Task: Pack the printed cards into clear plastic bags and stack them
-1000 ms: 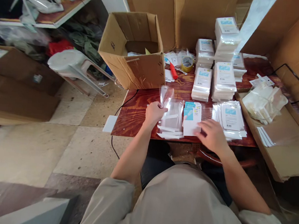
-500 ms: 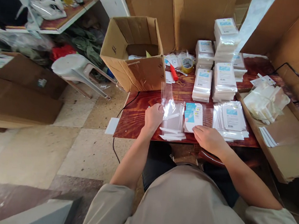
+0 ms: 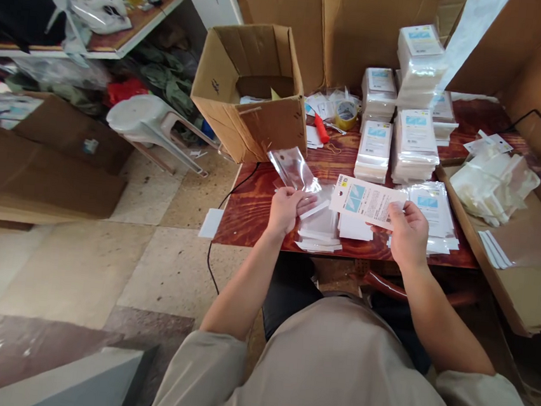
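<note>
My left hand [image 3: 287, 211] pinches a clear plastic bag [image 3: 294, 169], which tilts up to the left above the table. Under and beside it lies a pile of clear bags [image 3: 319, 232] with white edges. My right hand [image 3: 407, 232] grips one end of a printed card [image 3: 365, 200], white with blue pictures and a yellow mark, held in the air with its far end pointing at the left hand. Below this card, a stack of cards [image 3: 357, 228] is partly hidden. Bagged cards [image 3: 430, 209] lie fanned out just beyond the right hand.
Several tall stacks of bagged cards [image 3: 416, 137] stand at the back. An open cardboard box [image 3: 259, 122] sits at the back left, near a tape roll [image 3: 346, 114] and a red-handled tool [image 3: 321, 129]. A shallow carton [image 3: 527, 266] with plastic bags [image 3: 495, 180] is on the right.
My right hand has lifted a card off the stack and turned it to show its printed side. My left hand has raised a bag, now tilted left.
</note>
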`<state>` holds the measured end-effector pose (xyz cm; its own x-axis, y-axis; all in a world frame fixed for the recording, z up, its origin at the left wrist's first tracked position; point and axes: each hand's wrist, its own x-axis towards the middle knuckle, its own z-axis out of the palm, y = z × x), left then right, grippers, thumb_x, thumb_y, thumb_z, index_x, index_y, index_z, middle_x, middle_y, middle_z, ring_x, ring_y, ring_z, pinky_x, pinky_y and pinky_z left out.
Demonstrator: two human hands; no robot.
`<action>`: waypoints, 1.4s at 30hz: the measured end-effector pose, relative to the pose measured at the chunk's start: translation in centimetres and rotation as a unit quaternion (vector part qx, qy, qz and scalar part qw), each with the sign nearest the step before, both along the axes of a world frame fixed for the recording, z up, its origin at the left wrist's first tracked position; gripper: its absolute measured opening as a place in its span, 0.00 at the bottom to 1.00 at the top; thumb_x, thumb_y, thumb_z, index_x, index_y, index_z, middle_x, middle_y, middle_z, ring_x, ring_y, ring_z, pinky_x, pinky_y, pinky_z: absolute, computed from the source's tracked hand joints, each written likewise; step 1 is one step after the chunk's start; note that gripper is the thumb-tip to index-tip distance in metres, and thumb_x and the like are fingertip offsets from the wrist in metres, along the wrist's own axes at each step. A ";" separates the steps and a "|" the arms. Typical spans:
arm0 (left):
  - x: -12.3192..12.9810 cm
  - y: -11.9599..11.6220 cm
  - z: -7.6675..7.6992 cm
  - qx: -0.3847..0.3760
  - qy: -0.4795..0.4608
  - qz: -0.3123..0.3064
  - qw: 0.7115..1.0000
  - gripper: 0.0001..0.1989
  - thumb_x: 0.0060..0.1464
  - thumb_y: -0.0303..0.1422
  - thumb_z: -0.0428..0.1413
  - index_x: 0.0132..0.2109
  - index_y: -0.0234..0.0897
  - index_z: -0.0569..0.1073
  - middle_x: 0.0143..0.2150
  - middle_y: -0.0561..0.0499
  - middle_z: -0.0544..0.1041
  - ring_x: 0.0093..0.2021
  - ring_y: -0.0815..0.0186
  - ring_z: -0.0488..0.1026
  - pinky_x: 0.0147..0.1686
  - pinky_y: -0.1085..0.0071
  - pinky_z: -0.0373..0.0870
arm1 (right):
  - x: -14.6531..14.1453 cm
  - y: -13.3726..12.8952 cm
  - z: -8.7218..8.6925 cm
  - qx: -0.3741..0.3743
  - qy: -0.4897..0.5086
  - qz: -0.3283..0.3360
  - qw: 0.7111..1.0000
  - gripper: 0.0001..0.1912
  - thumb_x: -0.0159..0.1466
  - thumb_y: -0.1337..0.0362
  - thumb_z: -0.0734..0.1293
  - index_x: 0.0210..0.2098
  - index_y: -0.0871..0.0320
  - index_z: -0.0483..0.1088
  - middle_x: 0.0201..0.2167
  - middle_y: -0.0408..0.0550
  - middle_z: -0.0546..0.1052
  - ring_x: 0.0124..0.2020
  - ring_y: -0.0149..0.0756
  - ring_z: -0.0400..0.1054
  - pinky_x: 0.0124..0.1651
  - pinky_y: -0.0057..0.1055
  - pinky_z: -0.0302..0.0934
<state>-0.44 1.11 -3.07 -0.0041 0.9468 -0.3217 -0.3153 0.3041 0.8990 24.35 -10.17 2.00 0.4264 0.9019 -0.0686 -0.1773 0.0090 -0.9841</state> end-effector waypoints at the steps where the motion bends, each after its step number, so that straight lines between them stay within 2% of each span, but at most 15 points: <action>1: 0.3 0.2 -0.1 -0.021 -0.022 -0.017 0.999 0.11 0.62 0.29 0.63 0.43 0.37 0.65 0.42 0.43 0.83 0.43 0.57 0.86 0.47 0.57 0.84 | -0.2 -0.1 -0.1 -0.012 0.007 0.007 1.000 0.22 0.64 0.45 0.76 0.43 0.55 0.70 0.36 0.48 0.82 0.32 0.43 0.81 0.27 0.34 0.76; 5: 1.2 1.0 -0.8 -0.093 -0.044 -0.056 0.993 0.08 0.67 0.33 0.60 0.44 0.37 0.68 0.38 0.45 0.82 0.42 0.57 0.86 0.45 0.60 0.84 | -0.8 -0.5 -0.6 -0.075 0.025 0.048 0.996 0.24 0.60 0.45 0.77 0.42 0.57 0.71 0.35 0.49 0.82 0.31 0.44 0.81 0.23 0.33 0.74; 8: 0.8 1.1 -1.3 -0.095 -0.089 -0.060 0.990 0.10 0.68 0.37 0.59 0.45 0.40 0.65 0.36 0.47 0.82 0.41 0.55 0.86 0.45 0.53 0.84 | -0.8 -0.5 -0.8 -0.088 0.040 0.041 0.994 0.24 0.59 0.46 0.77 0.43 0.57 0.71 0.35 0.49 0.82 0.31 0.44 0.81 0.23 0.33 0.75; 10: 0.1 1.0 -1.3 -0.082 -0.128 -0.085 0.985 0.09 0.69 0.38 0.57 0.45 0.40 0.65 0.36 0.46 0.82 0.41 0.53 0.86 0.47 0.47 0.83 | -0.6 0.0 -0.8 -0.078 0.064 0.018 0.995 0.23 0.60 0.47 0.77 0.44 0.57 0.71 0.36 0.49 0.83 0.32 0.44 0.81 0.25 0.34 0.76; 13: -1.1 0.8 -1.0 -0.054 -0.185 -0.140 0.971 0.06 0.72 0.37 0.52 0.45 0.40 0.66 0.36 0.43 0.83 0.49 0.48 0.86 0.52 0.43 0.81 | -0.9 1.7 -0.7 -0.043 0.114 -0.014 0.992 0.19 0.63 0.50 0.74 0.45 0.56 0.70 0.42 0.50 0.84 0.35 0.43 0.82 0.31 0.37 0.79; 16: -1.5 0.4 -0.2 -0.030 -0.212 -0.180 0.960 0.08 0.72 0.38 0.52 0.44 0.40 0.67 0.39 0.42 0.84 0.58 0.46 0.82 0.57 0.42 0.78 | -2.0 4.0 0.0 -0.011 0.152 -0.015 0.988 0.17 0.65 0.54 0.71 0.49 0.56 0.70 0.46 0.52 0.84 0.40 0.44 0.83 0.37 0.40 0.80; 18: -1.1 0.0 0.4 -0.014 -0.188 -0.164 0.968 0.09 0.71 0.39 0.54 0.44 0.39 0.69 0.41 0.42 0.85 0.58 0.48 0.83 0.57 0.47 0.79 | -2.8 4.9 0.7 0.001 0.156 -0.010 0.988 0.18 0.66 0.54 0.70 0.51 0.57 0.70 0.46 0.53 0.84 0.42 0.44 0.83 0.37 0.39 0.80; 20: -0.5 -0.4 0.9 0.014 -0.155 -0.111 0.981 0.09 0.70 0.39 0.58 0.46 0.38 0.71 0.43 0.43 0.85 0.54 0.52 0.84 0.57 0.51 0.80 | -3.3 4.6 1.5 0.020 0.129 -0.007 0.991 0.19 0.67 0.51 0.69 0.51 0.56 0.70 0.44 0.52 0.84 0.39 0.42 0.82 0.33 0.34 0.77; 23: 0.6 -1.2 1.6 0.055 -0.116 -0.040 0.991 0.13 0.65 0.40 0.65 0.47 0.36 0.74 0.43 0.42 0.85 0.51 0.54 0.85 0.56 0.54 0.81 | -3.2 2.0 2.1 0.027 0.049 0.033 0.998 0.21 0.68 0.45 0.71 0.47 0.56 0.71 0.36 0.49 0.83 0.30 0.39 0.80 0.21 0.27 0.68; 25: 1.3 -1.7 2.0 0.056 -0.099 -0.018 0.993 0.15 0.62 0.41 0.67 0.45 0.36 0.74 0.42 0.41 0.85 0.51 0.52 0.85 0.53 0.54 0.82 | -2.7 -0.1 1.8 -0.010 0.000 0.068 0.998 0.22 0.67 0.43 0.73 0.43 0.56 0.71 0.28 0.45 0.79 0.22 0.36 0.76 0.16 0.26 0.61; 27: 2.1 -2.3 2.4 0.049 -0.093 0.003 0.994 0.16 0.61 0.42 0.68 0.44 0.36 0.73 0.42 0.41 0.85 0.51 0.51 0.85 0.52 0.53 0.83 | -2.0 -1.6 1.2 -0.048 -0.031 0.076 0.995 0.23 0.67 0.42 0.73 0.40 0.56 0.70 0.22 0.42 0.75 0.17 0.34 0.72 0.14 0.26 0.61; 32: 4.1 -4.1 2.7 0.047 -0.085 0.027 0.995 0.20 0.59 0.48 0.68 0.43 0.39 0.71 0.44 0.43 0.84 0.51 0.52 0.84 0.47 0.57 0.83 | -1.7 -2.5 0.3 -0.069 -0.058 0.040 0.995 0.27 0.66 0.38 0.73 0.41 0.56 0.68 0.23 0.41 0.76 0.18 0.36 0.74 0.17 0.27 0.68; 38: 5.4 -6.6 2.8 0.058 -0.089 0.017 0.994 0.24 0.52 0.51 0.72 0.41 0.38 0.74 0.37 0.48 0.83 0.39 0.58 0.84 0.39 0.63 0.83 | -3.2 -2.6 -0.6 -0.025 -0.055 -0.035 0.998 0.26 0.68 0.38 0.70 0.44 0.54 0.66 0.29 0.44 0.79 0.20 0.36 0.74 0.20 0.31 0.69; 40: 5.8 -7.6 2.8 0.048 -0.098 -0.002 0.994 0.25 0.51 0.52 0.73 0.43 0.38 0.76 0.39 0.47 0.84 0.41 0.57 0.84 0.40 0.61 0.83 | -4.1 -2.5 -1.5 -0.005 -0.074 -0.055 0.996 0.24 0.70 0.39 0.68 0.44 0.53 0.66 0.31 0.45 0.79 0.25 0.38 0.76 0.26 0.33 0.72; 42: 6.4 -8.7 2.8 0.050 -0.102 -0.013 0.993 0.25 0.52 0.52 0.72 0.46 0.38 0.78 0.44 0.45 0.85 0.47 0.54 0.85 0.45 0.59 0.84 | -5.0 -2.3 -2.4 0.010 -0.115 -0.080 0.990 0.22 0.71 0.39 0.66 0.42 0.53 0.66 0.34 0.47 0.79 0.33 0.40 0.78 0.36 0.35 0.76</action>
